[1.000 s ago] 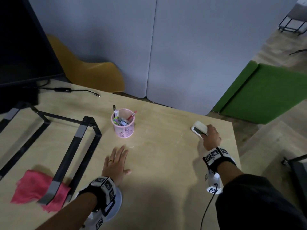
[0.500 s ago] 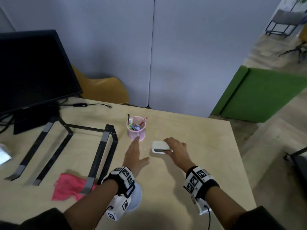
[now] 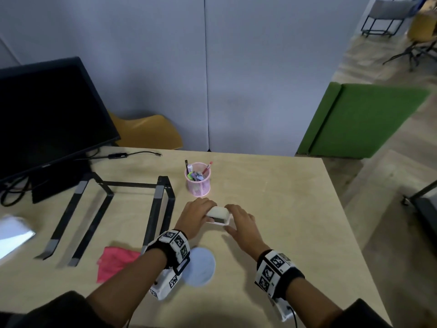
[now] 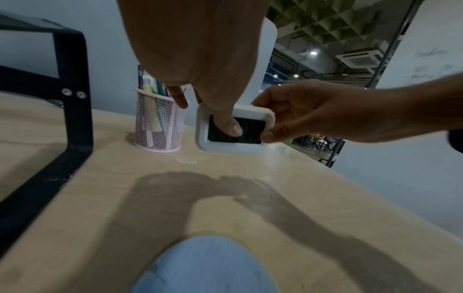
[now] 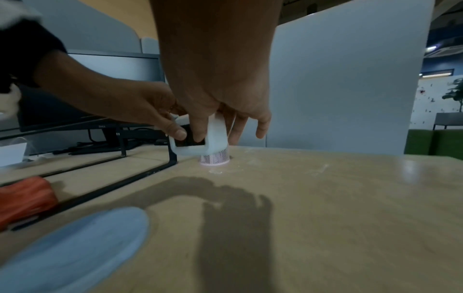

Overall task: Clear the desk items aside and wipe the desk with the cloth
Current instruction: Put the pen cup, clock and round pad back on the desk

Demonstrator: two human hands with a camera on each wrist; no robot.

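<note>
A small white clock (image 3: 218,215) with a dark screen (image 4: 235,130) is held a little above the wooden desk (image 3: 283,209), in front of the pink mesh pen cup (image 3: 198,179). My left hand (image 3: 197,214) pinches its left side, thumb on the screen. My right hand (image 3: 238,220) grips its right side (image 5: 216,136) with thumb and fingers. A pink cloth (image 3: 115,260) lies crumpled at the near left by the black stand (image 3: 158,204). A pale blue round coaster (image 3: 199,266) sits under my left wrist.
A black monitor (image 3: 47,114) stands at the back left with cables (image 3: 132,154) behind the stand. A white object (image 3: 11,233) lies at the far left edge. Grey partition panels (image 3: 236,67) back the desk. The desk's right edge drops to the floor.
My right hand carried the clock from the desk's right side to the middle. My left hand lifted off the desk and took hold of the clock's left side.
</note>
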